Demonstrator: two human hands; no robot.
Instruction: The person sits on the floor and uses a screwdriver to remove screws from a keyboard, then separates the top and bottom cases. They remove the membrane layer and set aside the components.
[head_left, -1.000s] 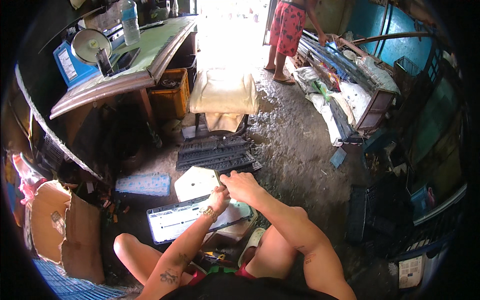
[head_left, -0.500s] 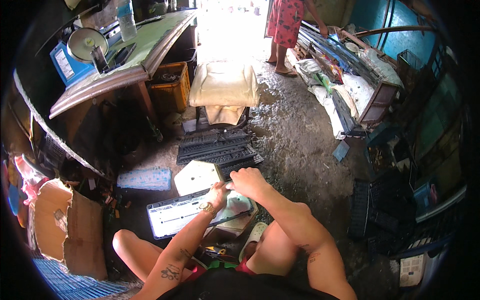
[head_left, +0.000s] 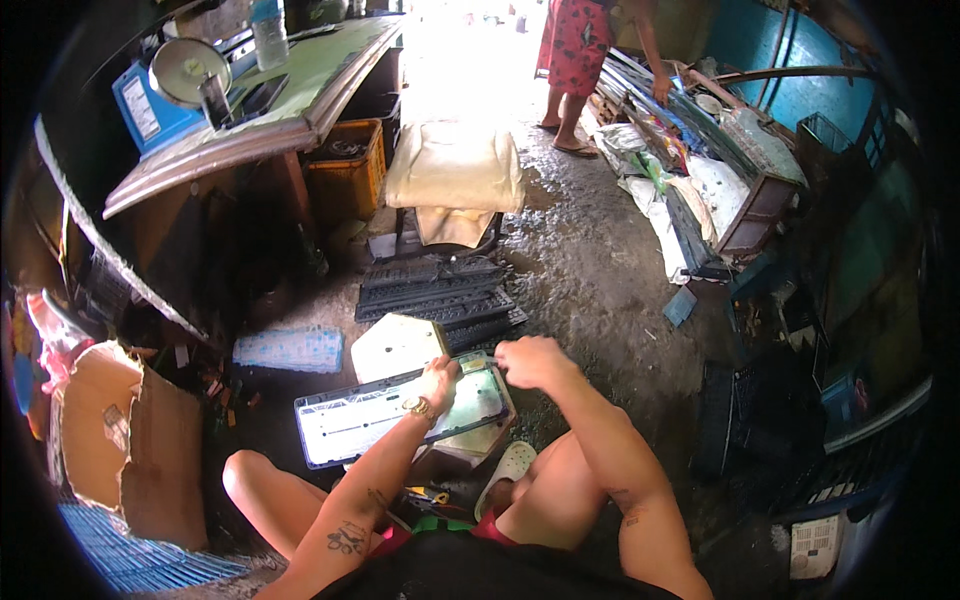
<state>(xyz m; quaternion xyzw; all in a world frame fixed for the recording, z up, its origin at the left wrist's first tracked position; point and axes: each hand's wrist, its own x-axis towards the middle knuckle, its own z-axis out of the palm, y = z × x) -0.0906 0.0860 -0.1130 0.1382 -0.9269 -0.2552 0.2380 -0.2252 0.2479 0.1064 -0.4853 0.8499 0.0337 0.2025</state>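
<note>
Looks like the black-rimmed, white rectangular plastic panel [head_left: 345,425], laid past the left edge of a cream hexagonal stand [head_left: 480,440], is opened but not emptied, steadied by the left hand [head_left: 438,383], though anything pinched there or in the curled right hand [head_left: 533,362] can't be made out.

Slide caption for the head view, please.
Left hand on an opened keyboard, right hand near its far right corner.

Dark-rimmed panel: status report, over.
Left hand on panel. Right hand near its far right corner, grip unclear. Panel pale side up. Dark keyboards just beyond.
</note>
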